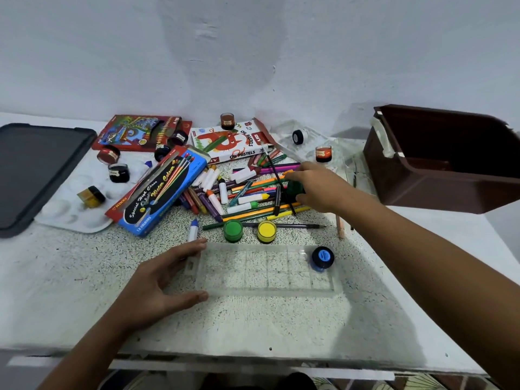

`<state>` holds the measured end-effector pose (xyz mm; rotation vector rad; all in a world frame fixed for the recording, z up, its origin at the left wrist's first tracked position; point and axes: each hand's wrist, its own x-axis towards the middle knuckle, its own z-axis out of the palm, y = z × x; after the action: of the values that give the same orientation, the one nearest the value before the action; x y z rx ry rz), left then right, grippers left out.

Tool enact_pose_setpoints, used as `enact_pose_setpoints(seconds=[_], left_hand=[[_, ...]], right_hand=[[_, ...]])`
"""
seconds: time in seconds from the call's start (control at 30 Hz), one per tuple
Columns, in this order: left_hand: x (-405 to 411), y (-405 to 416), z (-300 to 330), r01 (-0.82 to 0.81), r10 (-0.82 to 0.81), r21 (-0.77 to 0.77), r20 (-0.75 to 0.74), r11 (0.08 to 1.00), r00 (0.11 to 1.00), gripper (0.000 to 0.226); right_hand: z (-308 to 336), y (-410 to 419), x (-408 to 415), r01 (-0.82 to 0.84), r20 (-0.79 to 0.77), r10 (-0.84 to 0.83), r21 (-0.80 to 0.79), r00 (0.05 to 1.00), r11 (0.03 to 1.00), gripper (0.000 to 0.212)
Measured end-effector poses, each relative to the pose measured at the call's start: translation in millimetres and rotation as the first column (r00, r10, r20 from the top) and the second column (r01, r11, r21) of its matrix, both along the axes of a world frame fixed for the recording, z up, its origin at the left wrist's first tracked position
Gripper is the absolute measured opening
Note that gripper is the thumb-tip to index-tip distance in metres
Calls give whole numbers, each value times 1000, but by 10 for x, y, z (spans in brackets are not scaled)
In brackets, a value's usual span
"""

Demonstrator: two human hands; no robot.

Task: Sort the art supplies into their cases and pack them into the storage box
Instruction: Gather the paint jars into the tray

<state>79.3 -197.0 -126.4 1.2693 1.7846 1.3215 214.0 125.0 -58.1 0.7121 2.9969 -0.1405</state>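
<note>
Head camera, looking down at a speckled stone tabletop (253, 327) against a pale wall.

Nearest the viewer lies a clear, shallow plastic tray with square compartments (267, 273). The left hand (157, 280) rests at its left end, fingers spread and loose, the thumb and a fingertip touching the tray's corners, steadying it and not gripping it. One small round paint pot with a blue lid (322, 257) sits in the tray's far right compartment.

Just beyond the tray stand a green-lidded pot (233, 229) and a yellow-lidded pot (266, 230), side by side on the table.

Further back is a loose heap of coloured markers, pencils and crayons (242, 192). The right hand (318, 185) reaches into it with fingers curled around a dark green paint pot (295, 189), apparently gripping its sides; the contact itself is partly hidden.

More pots lie scattered on a white paint palette (70, 215) at left. Nearby are a blue water-colour box (160, 192), an oil pastels box (233, 142), and a red pencil box (140, 132).

A brown plastic storage box (439, 161) stands open at far right; a dark lid (36, 170) lies at far left.

The pots look light, rigid and smooth, so they may roll or slip. Pinching one across its round sides seems the surest hold. The tray looks thin and flexible, and is probably best supported from both ends.
</note>
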Motion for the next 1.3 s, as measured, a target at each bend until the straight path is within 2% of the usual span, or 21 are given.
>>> enact_pose_setpoints(seconds=[0.13, 0.27, 0.37, 0.43, 0.53, 0.67, 0.77, 0.9, 1.03, 1.13, 1.3], left_hand=[[-13, 4, -8, 6, -6, -3, -17, 1000, 1000, 73], [-24, 0, -12, 11, -11, -8, 0, 1000, 1000, 73], [-18, 0, -9, 11, -11, 1, 6, 1000, 1000, 72], [-21, 3, -8, 7, -7, 0, -16, 1000, 1000, 72], [-15, 16, 11, -3, 4, 9, -48, 1000, 999, 71], [-7, 28, 16, 13, -14, 20, 11, 1000, 1000, 72], [-2, 33, 30, 5, -5, 18, 31, 1000, 1000, 72], [11, 33, 51, 3, -3, 4, -2, 1000, 1000, 69], [11, 21, 53, 1, -1, 1, -10, 1000, 1000, 68], [20, 22, 49, 9, -9, 10, -8, 1000, 1000, 67], [12, 19, 39, 18, -18, 14, 16, 1000, 1000, 66]], right_hand=[[-22, 23, -24, 7, -15, -7, -21, 1000, 1000, 51], [89, -34, 84, 44, -148, -67, -153, 987, 987, 42], [303, -154, 306, 0, -255, -72, -272, 964, 962, 53], [423, -243, 499, -42, -191, -17, -304, 981, 952, 58], [486, -401, 761, -64, -76, 41, -332, 996, 941, 43], [467, -599, 956, -87, -90, 51, -451, 995, 888, 34], [417, -674, 1041, -112, -57, 97, -400, 994, 910, 36], [351, -729, 1092, -136, -45, 129, -455, 991, 880, 41], [242, -776, 1121, -197, 28, 221, -354, 975, 914, 43], [212, -809, 1139, -181, 64, 212, -319, 975, 930, 39], [217, -792, 1139, -127, 157, 180, -301, 971, 945, 43]])
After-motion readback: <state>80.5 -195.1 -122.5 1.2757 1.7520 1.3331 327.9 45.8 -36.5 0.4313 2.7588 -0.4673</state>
